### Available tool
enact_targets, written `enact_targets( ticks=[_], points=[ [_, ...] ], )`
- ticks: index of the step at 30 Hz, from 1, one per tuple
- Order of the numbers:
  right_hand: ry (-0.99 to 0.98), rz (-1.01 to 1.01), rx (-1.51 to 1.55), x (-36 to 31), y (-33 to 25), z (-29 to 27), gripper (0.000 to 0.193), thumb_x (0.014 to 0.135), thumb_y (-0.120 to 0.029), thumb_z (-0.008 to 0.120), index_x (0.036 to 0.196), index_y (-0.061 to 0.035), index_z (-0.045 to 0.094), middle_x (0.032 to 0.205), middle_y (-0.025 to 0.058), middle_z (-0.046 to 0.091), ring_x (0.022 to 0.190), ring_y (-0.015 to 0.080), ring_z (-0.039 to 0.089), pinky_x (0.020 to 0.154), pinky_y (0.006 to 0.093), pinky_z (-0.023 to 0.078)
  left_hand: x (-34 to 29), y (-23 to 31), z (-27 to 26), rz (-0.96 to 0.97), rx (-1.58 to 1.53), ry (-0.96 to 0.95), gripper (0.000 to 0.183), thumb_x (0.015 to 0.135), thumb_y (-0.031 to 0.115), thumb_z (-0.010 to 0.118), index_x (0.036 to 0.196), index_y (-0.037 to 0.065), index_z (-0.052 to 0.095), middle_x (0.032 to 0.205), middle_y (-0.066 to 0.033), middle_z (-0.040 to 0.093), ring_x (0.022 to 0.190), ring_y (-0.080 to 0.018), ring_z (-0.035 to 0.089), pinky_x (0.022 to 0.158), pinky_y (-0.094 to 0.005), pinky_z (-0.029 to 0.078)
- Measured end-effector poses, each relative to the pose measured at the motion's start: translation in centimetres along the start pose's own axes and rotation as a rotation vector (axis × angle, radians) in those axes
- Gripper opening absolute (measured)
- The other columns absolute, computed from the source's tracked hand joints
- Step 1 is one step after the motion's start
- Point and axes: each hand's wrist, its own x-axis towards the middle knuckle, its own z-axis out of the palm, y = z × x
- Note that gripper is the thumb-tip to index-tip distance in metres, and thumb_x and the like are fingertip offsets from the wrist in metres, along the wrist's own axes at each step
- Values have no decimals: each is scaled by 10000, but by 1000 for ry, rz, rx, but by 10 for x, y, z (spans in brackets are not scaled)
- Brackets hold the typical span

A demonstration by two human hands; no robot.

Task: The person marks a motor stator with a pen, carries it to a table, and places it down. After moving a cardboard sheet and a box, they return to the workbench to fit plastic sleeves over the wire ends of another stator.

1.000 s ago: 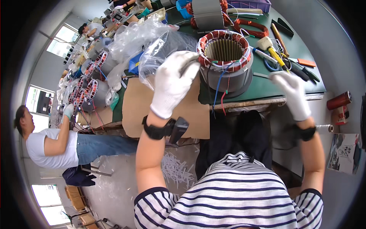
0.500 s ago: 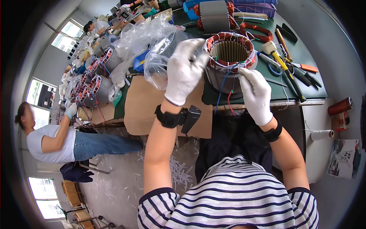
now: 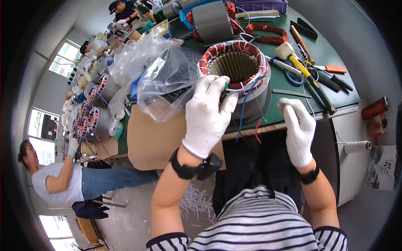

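Note:
A motor stator stands upright at the table's near edge, with copper windings laced in white cord around its top. My left hand, in a white knitted glove, grips the near-left rim, its thumb and fingers bent around the edge by a green sleeve. Blue, red and dark leads hang from the near side, one red lead ending below the table edge. My gloved right hand is held up right of the stator, apart from it. Its fingertips are pinched together; whatever is between them is too small to make out.
Right of the stator lie a mallet, pliers, an orange-handled tool and a white marker. Behind it are another stator and a copper coil. Plastic bags and brown cardboard lie left. A co-worker stands far left.
My left hand has come down onto the stator's near-left rim. My right hand has moved off the winding, to the right and nearer me. The view has shifted a little.

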Motion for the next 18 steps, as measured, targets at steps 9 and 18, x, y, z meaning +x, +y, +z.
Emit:
enact_targets(
  ticks=[9,18],
  points=[
    [-553,-443,-136,-21,-30,1,279,695,-61,646,967,-10,606,846,111,632,670,263,598,632,323,496,-9,12,-27,580,231,-94,295,769,110,588,1044,7,605,1040,-115,606,719,-187,575,648,-296,472],
    [-23,-254,-303,18,-12,38,365,689,-103,745,994,-10,566,880,122,552,740,245,570,657,316,471,-9,-13,-21,596,593,-379,201,628,154,624,816,83,607,849,-19,527,709,-147,529,551,-275,448]
  ],
)
